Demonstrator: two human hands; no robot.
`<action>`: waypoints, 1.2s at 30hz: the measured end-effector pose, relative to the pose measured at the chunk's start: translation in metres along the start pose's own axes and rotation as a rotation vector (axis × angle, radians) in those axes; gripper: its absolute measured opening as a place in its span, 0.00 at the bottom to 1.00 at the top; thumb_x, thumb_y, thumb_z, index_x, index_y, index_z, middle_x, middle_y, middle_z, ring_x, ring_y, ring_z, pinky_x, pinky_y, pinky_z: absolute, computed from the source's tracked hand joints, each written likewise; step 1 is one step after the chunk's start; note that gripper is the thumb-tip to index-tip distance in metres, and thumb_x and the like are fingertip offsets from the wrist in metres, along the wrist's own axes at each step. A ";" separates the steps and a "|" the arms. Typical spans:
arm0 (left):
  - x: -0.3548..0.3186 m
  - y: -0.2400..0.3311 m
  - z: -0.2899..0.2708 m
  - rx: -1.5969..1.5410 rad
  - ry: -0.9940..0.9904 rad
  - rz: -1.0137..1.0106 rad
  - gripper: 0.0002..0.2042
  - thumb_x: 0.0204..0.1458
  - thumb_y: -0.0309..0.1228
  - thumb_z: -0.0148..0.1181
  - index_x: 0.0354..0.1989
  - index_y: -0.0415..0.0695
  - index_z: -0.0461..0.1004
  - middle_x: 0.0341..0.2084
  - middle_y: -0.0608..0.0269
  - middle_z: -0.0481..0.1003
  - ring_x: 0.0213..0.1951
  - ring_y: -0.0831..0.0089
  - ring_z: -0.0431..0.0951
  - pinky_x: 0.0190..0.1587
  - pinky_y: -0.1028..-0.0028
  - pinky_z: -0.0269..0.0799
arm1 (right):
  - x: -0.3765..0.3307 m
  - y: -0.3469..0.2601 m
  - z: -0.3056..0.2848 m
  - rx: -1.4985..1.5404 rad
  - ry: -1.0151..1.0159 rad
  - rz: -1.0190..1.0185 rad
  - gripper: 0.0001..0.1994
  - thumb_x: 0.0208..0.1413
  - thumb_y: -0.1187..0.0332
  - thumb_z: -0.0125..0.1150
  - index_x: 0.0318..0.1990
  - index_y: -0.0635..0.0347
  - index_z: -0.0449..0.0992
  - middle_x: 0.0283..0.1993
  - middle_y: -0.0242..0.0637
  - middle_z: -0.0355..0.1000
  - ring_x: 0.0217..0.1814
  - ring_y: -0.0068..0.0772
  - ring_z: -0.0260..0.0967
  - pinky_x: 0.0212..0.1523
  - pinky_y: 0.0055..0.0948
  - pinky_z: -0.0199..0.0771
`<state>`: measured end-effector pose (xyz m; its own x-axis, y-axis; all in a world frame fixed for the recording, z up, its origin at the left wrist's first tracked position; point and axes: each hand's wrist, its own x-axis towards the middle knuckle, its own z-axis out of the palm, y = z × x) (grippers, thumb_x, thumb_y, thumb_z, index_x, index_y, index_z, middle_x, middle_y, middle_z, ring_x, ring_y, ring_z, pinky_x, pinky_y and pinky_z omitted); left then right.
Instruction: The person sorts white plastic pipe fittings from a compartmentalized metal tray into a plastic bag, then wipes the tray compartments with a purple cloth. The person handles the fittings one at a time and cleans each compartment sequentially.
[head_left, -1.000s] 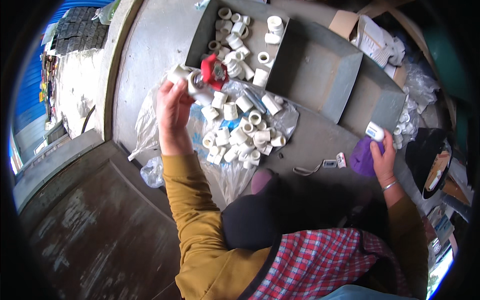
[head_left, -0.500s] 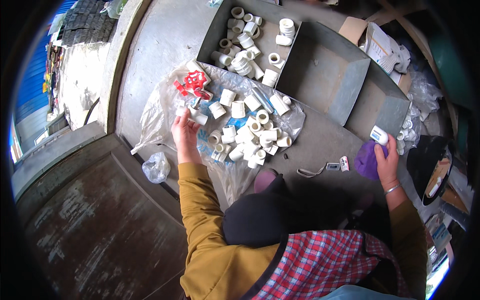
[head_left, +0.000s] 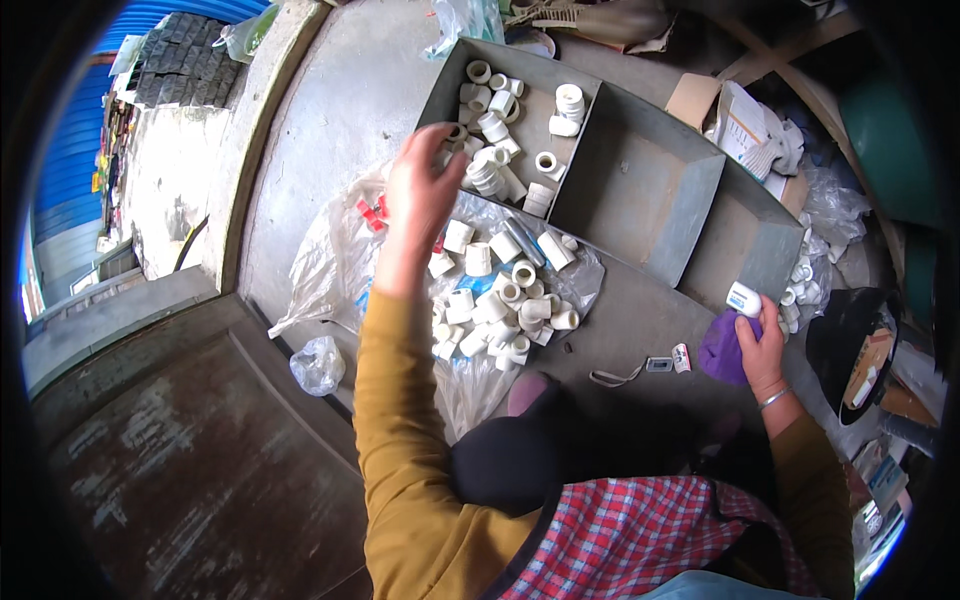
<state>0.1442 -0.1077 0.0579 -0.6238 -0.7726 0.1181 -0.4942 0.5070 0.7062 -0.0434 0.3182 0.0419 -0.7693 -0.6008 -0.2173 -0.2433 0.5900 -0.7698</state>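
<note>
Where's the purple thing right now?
In the head view, the purple item is right of centre, against the right hand and just below a small white rounded piece, near the grey metal tray.

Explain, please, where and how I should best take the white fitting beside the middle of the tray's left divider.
Probably pinch the fitting across the outside of its round rim, coming from above and the left. Its opening faces up, bare tray floor lies on its left, and the divider stands close on its right.
</note>
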 end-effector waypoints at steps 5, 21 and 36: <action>0.095 0.002 0.061 0.438 -0.168 0.083 0.24 0.36 0.35 0.61 0.44 0.42 0.65 0.42 0.51 0.67 0.43 0.54 0.70 0.45 0.65 0.67 | -0.001 0.004 0.000 -0.013 0.017 0.001 0.21 0.46 0.74 0.55 0.50 0.67 0.59 0.41 0.45 0.69 0.44 0.31 0.67 0.45 0.27 0.64; 0.104 -0.025 0.123 0.771 -0.354 0.061 0.24 0.35 0.29 0.60 0.46 0.51 0.64 0.45 0.53 0.64 0.47 0.55 0.66 0.45 0.66 0.68 | -0.003 0.000 0.000 -0.117 0.065 -0.076 0.23 0.43 0.71 0.57 0.49 0.65 0.61 0.38 0.46 0.70 0.41 0.38 0.70 0.41 0.29 0.68; 0.096 0.005 0.133 0.692 -0.439 0.049 0.12 0.43 0.27 0.50 0.39 0.47 0.72 0.44 0.48 0.62 0.42 0.53 0.69 0.44 0.64 0.69 | -0.005 -0.001 0.002 -0.150 0.077 -0.072 0.23 0.42 0.70 0.58 0.48 0.64 0.61 0.38 0.47 0.70 0.40 0.41 0.70 0.40 0.31 0.68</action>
<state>0.0014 -0.1286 -0.0205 -0.7637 -0.5962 -0.2474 -0.6323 0.7682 0.1004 -0.0385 0.3200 0.0425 -0.7883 -0.6047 -0.1137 -0.3806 0.6243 -0.6822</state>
